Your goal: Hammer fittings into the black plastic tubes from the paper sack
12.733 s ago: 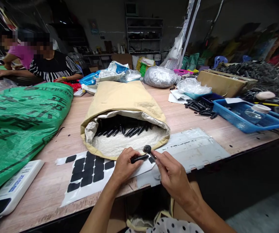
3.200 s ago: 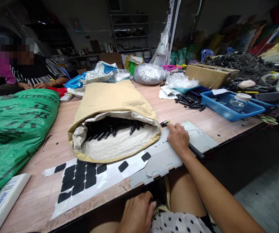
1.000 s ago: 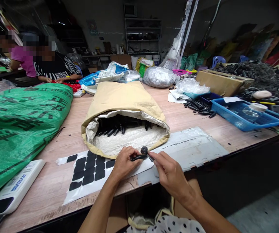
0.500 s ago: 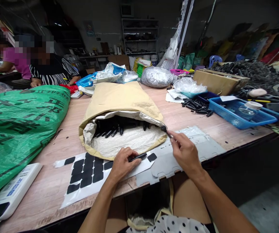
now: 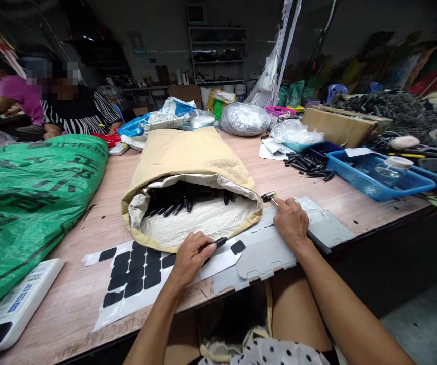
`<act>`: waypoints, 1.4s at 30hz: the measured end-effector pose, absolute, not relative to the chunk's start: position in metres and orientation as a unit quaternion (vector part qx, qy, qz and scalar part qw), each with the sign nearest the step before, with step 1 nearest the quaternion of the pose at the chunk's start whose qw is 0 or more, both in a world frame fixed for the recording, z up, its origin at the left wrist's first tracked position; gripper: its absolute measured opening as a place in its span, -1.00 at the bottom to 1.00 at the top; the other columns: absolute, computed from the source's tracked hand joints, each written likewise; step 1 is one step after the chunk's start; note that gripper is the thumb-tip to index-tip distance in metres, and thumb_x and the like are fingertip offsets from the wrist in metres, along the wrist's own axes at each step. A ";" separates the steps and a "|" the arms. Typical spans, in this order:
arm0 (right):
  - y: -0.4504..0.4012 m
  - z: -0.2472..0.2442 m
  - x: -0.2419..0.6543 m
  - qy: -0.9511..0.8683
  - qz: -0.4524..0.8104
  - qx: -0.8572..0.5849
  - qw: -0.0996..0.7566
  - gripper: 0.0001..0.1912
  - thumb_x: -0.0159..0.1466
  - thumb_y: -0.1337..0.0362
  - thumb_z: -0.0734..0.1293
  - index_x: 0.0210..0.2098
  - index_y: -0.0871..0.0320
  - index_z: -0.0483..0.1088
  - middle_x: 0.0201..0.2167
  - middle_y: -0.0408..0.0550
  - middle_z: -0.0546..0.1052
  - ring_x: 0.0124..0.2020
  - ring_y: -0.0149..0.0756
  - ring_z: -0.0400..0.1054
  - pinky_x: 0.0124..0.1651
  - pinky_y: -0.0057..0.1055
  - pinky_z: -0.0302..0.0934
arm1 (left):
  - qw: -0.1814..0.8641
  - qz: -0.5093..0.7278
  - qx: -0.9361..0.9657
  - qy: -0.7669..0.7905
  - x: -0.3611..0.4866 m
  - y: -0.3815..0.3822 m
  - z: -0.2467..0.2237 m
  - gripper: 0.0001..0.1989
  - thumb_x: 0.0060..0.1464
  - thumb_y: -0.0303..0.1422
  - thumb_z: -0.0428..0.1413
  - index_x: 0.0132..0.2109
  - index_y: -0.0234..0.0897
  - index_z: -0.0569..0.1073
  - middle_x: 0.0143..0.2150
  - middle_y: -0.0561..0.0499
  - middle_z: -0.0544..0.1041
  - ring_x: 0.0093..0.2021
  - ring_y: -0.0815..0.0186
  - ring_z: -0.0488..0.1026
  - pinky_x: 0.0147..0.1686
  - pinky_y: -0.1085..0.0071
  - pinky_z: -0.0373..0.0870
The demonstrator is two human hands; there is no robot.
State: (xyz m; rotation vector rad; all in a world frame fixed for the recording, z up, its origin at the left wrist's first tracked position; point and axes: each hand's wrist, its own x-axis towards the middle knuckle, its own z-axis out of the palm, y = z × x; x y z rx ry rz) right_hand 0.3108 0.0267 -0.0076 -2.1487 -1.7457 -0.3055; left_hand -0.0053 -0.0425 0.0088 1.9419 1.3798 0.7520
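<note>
My left hand (image 5: 194, 253) is closed around a slim black pen-like stick (image 5: 221, 242), resting over the white sticker sheet. Out to the right, my right hand (image 5: 291, 219) grips a tool with a black handle (image 5: 320, 243) and a thin metal tip; its exact kind is not clear. Just beyond the fingertips lies a small dark piece with a yellow-green end (image 5: 269, 195), close to the bag's rim. Between and behind my hands, a tan woven bag (image 5: 199, 152) lies with its mouth towards me, several black sticks (image 5: 176, 205) inside.
A white sheet of black square stickers (image 5: 137, 268) and a grey mat (image 5: 266, 253) lie along the front edge. On the left are a green sack (image 5: 39, 203) and a white device (image 5: 24, 299). Right: a blue basket (image 5: 378, 177), loose black parts (image 5: 305, 165). Co-workers (image 5: 77, 109) sit far left.
My right hand has moved slightly up and right, and its tool has turned so the black handle shows behind the hand. The small yellow-green-ended piece now shows. The left-hand stick has tilted slightly.
</note>
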 end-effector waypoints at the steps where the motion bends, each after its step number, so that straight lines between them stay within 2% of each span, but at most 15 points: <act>1: 0.026 -0.008 0.310 -0.619 -0.114 -0.757 0.175 -0.57 0.37 0.38 0.19 0.17 0.06 0.47 -0.14 0.08 0.48 -0.12 -0.15 0.32 -0.21 -0.30 0.05 | 0.317 0.286 0.738 0.523 -0.005 -0.042 0.008 -0.73 0.30 -0.15 0.07 -0.21 -0.17 0.59 -0.25 0.02 0.53 -0.15 0.17 0.36 -0.08 0.24 0.21; 12: 0.026 -0.012 0.310 -0.624 -0.151 -0.746 0.176 -0.61 0.38 0.35 0.19 0.14 0.07 0.47 -0.15 0.05 0.47 -0.13 -0.14 0.30 -0.22 -0.27 0.00 | 0.293 0.265 0.755 0.524 -0.005 -0.042 0.007 -0.60 0.39 -0.15 -0.11 -0.30 -0.21 0.48 -0.29 0.01 0.46 -0.20 0.19 0.32 -0.09 0.22 0.17; 19: 0.026 -0.010 0.308 -0.624 -0.147 -0.748 0.173 -0.62 0.38 0.34 0.20 0.13 0.10 0.45 -0.13 0.08 0.47 -0.11 -0.13 0.31 -0.21 -0.28 0.01 | 0.286 0.244 0.761 0.529 0.000 -0.044 0.016 -0.58 0.38 -0.13 -0.13 -0.34 -0.21 0.44 -0.30 -0.01 0.45 -0.20 0.17 0.31 -0.09 0.22 0.20; 22: 0.026 -0.010 0.308 -0.625 -0.148 -0.746 0.175 -0.63 0.39 0.33 0.18 0.13 0.10 0.44 -0.13 0.08 0.47 -0.11 -0.13 0.31 -0.21 -0.28 0.00 | 0.333 0.248 0.747 0.519 0.008 -0.069 0.038 -0.62 0.38 -0.11 -0.09 -0.25 -0.20 0.48 -0.24 -0.01 0.51 -0.15 0.17 0.36 -0.08 0.27 0.24; 26: 0.027 -0.012 0.309 -0.623 -0.151 -0.746 0.179 -0.62 0.38 0.33 0.19 0.13 0.09 0.44 -0.14 0.07 0.46 -0.11 -0.13 0.30 -0.21 -0.28 0.00 | 0.471 0.178 0.724 0.471 0.026 -0.120 0.059 -0.69 0.37 -0.10 -0.03 -0.12 -0.14 0.52 -0.22 0.06 0.58 -0.20 0.25 0.45 -0.19 0.40 0.29; 30: 0.027 -0.012 0.308 -0.623 -0.152 -0.747 0.175 -0.62 0.37 0.34 0.20 0.13 0.10 0.44 -0.13 0.08 0.46 -0.11 -0.13 0.29 -0.21 -0.28 0.00 | 0.477 0.053 0.722 0.498 0.044 -0.156 0.018 -0.77 0.26 -0.15 0.08 -0.10 -0.08 0.57 -0.18 0.05 0.62 -0.14 0.18 0.51 -0.15 0.37 0.34; 34: 0.025 -0.010 0.307 -0.624 -0.148 -0.749 0.167 -0.62 0.36 0.33 0.20 0.13 0.11 0.44 -0.13 0.09 0.46 -0.11 -0.13 0.29 -0.21 -0.29 0.00 | 0.434 -0.030 0.687 0.582 0.051 -0.165 -0.052 -0.65 0.28 -0.21 0.02 0.10 -0.16 0.53 0.06 -0.14 0.60 0.10 0.03 0.50 0.08 0.20 0.35; 36: 0.025 -0.010 0.307 -0.625 -0.148 -0.749 0.166 -0.62 0.37 0.33 0.20 0.13 0.11 0.44 -0.13 0.09 0.46 -0.11 -0.13 0.29 -0.22 -0.29 0.00 | 0.423 -0.048 0.684 0.592 0.053 -0.165 -0.063 -0.58 0.27 -0.22 0.02 0.19 -0.21 0.50 0.10 -0.21 0.58 0.15 0.00 0.48 0.12 0.17 0.33; 38: 0.025 -0.010 0.307 -0.626 -0.148 -0.747 0.167 -0.61 0.37 0.33 0.19 0.14 0.10 0.43 -0.13 0.08 0.46 -0.12 -0.14 0.29 -0.22 -0.29 0.00 | 0.431 -0.035 0.704 0.564 0.056 -0.163 -0.048 -0.60 0.22 -0.22 0.07 0.15 -0.19 0.53 -0.03 -0.15 0.63 0.03 0.03 0.54 0.01 0.21 0.38; 41: 0.025 -0.012 0.307 -0.627 -0.150 -0.745 0.169 -0.61 0.36 0.33 0.20 0.14 0.10 0.43 -0.13 0.08 0.46 -0.12 -0.14 0.29 -0.22 -0.30 -0.01 | 0.483 0.052 0.718 0.498 0.058 -0.143 0.005 -0.75 0.21 -0.20 0.10 -0.10 -0.14 0.61 -0.27 0.02 0.65 -0.25 0.20 0.55 -0.27 0.38 0.36; 42: 0.026 -0.012 0.308 -0.627 -0.150 -0.746 0.168 -0.61 0.36 0.33 0.20 0.14 0.11 0.43 -0.13 0.08 0.46 -0.12 -0.14 0.28 -0.23 -0.30 -0.01 | 0.488 0.092 0.717 0.490 0.057 -0.131 0.024 -0.75 0.23 -0.18 0.08 -0.17 -0.16 0.61 -0.30 0.04 0.64 -0.28 0.24 0.53 -0.31 0.40 0.34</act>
